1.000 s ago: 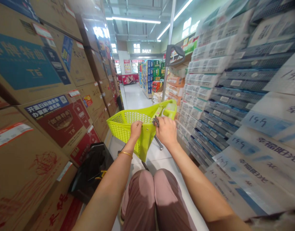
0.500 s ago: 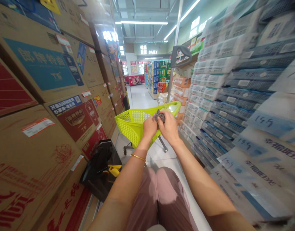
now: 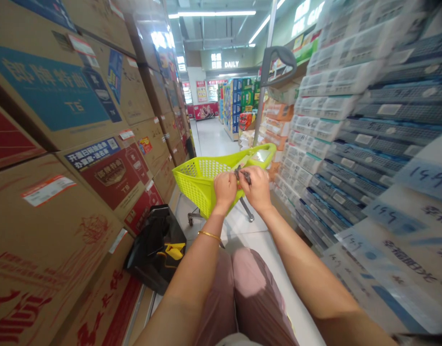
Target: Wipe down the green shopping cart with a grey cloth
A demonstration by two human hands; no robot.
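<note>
My left hand (image 3: 225, 189) and my right hand (image 3: 257, 190) are held close together in front of my knees, fingers curled inward. Between them is a small, dark grey, crumpled thing (image 3: 246, 177), pinched from both sides; its kind is too small to make out. Just beyond the hands stands a lime-green wheeled shopping basket (image 3: 195, 185) with perforated sides. Its grey handle (image 3: 278, 67) rises on a metal pole at the right. The hands overlap the basket's near rim in the view, and I cannot tell whether they touch it.
Stacked cardboard cartons (image 3: 87, 206) wall in the left side. Beside my left forearm sits a black bag (image 3: 149, 254) with something yellow in it. Wrapped packs (image 3: 336, 139) are piled along the right. Ahead, a tiled aisle (image 3: 214, 132) leads to more shelves.
My hands have drawn slightly apart, and the dark thing shows stretched between them instead of bunched up. The view has tilted down a little.
</note>
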